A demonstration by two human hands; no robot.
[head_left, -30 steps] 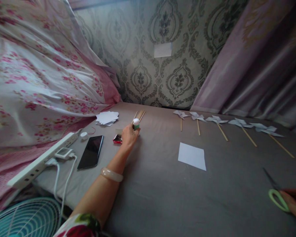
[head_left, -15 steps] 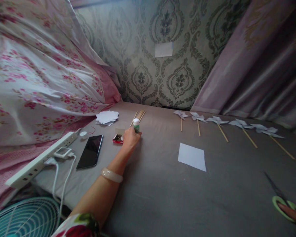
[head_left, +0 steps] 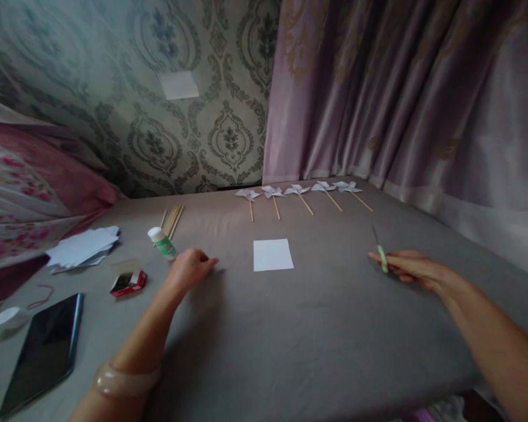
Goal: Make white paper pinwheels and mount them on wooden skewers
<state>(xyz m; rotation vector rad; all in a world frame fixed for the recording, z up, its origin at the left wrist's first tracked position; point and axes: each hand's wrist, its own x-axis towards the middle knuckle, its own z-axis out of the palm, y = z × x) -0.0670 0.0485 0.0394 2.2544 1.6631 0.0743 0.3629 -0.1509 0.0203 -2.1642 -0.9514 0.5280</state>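
My left hand (head_left: 190, 270) rests near the glue bottle (head_left: 162, 244), fingers curled in and thumb pointing right; I see nothing in it. That white-capped bottle with a green label stands just left of the knuckles. On the right, my right hand (head_left: 407, 266) is closed around the green handle of a pair of scissors (head_left: 381, 256), whose dark blade points away from me. Between the hands a white square of paper (head_left: 273, 255) lies flat. Behind it, several paper pinwheels on sticks (head_left: 300, 191) lie in a row.
Several loose wooden sticks (head_left: 175, 220) lie behind the bottle. Farther left are a stack of white paper (head_left: 83, 246), an open red box (head_left: 129, 282) with small dark contents, a phone (head_left: 44, 349), a white round lid (head_left: 9, 318) and a red string (head_left: 41, 296).
The view has swung right. My left hand has come away from the glue bottle to its right side. My right hand has moved into fuller view with the scissors.
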